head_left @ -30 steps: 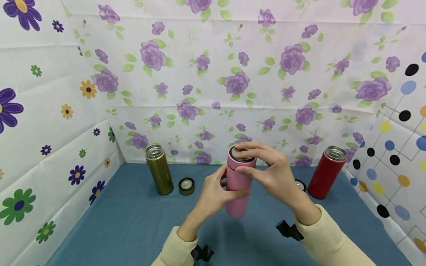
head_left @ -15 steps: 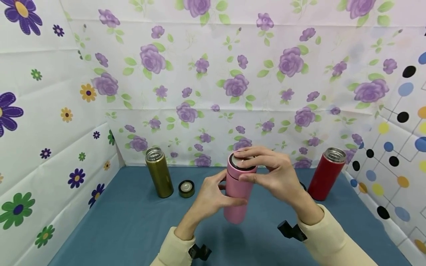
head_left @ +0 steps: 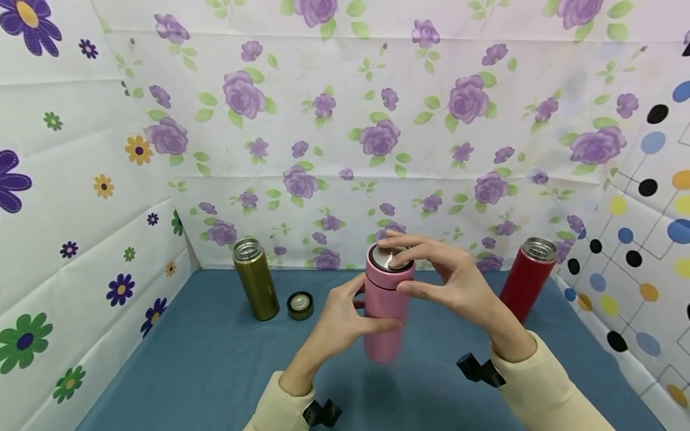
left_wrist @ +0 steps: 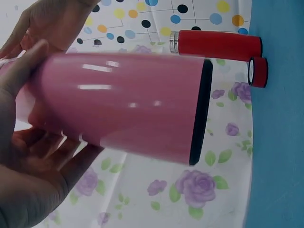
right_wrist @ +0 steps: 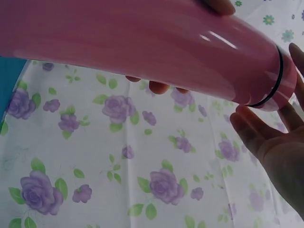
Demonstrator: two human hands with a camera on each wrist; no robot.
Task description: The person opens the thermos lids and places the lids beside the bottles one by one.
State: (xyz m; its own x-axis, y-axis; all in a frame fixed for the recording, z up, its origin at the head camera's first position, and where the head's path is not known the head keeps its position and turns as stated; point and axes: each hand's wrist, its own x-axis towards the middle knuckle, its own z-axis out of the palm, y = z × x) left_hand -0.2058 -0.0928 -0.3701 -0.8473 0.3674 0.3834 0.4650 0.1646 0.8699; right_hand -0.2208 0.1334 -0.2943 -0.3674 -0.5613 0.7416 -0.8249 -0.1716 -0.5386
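A pink thermos [head_left: 384,308] is held above the blue table, nearly upright, with its lid [head_left: 389,280] on. My left hand [head_left: 342,317] grips its body, thumb across the near side and fingers behind. Around the lid curl the fingers and thumb of my right hand [head_left: 455,284]: fingertips lie over the top, and the thumb is at the near right side. In the left wrist view the dark base of the pink thermos [left_wrist: 128,104] points right. The right wrist view shows a dark seam between body and lid [right_wrist: 286,88].
A gold thermos [head_left: 256,284] stands uncapped at back left, its lid [head_left: 300,306] beside it. At back right an uncapped red thermos [head_left: 527,281] stands; its lid [left_wrist: 259,72] shows in the left wrist view. Patterned sheets enclose the blue table [head_left: 205,359].
The pink thermos has come down slightly in the head view. My right hand has shifted a little right, its thumb sliding along the lid's side, and its wrist now hides the red lid there.
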